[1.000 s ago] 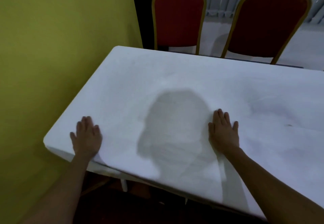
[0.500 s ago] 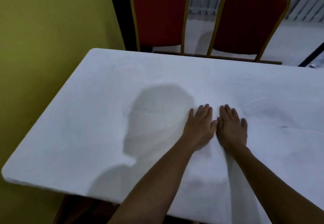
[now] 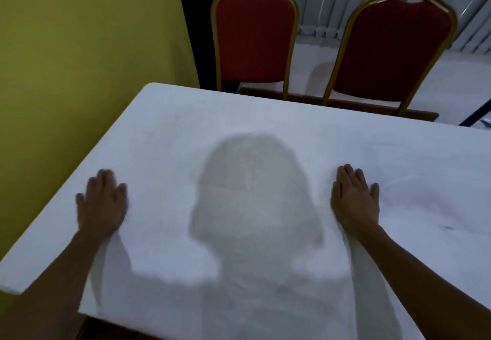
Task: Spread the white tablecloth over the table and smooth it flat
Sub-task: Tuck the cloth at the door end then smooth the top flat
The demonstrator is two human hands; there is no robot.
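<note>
palms [image 3: 102, 204] [image 3: 354, 201] flat on smooth white tablecloth [image 3: 255, 127]

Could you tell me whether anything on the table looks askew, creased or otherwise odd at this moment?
Mostly fine: the white tablecloth lies flat under the left hand and right hand. Faint creases and a small dark mark remain on the cloth right of the right hand. The grey patch between the hands is only a shadow.

white tablecloth [image 3: 265, 132] flat across table [image 3: 345, 105]

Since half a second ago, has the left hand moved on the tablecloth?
Yes. The left hand slid left, away from the right hand, toward the tablecloth's left edge.
</note>
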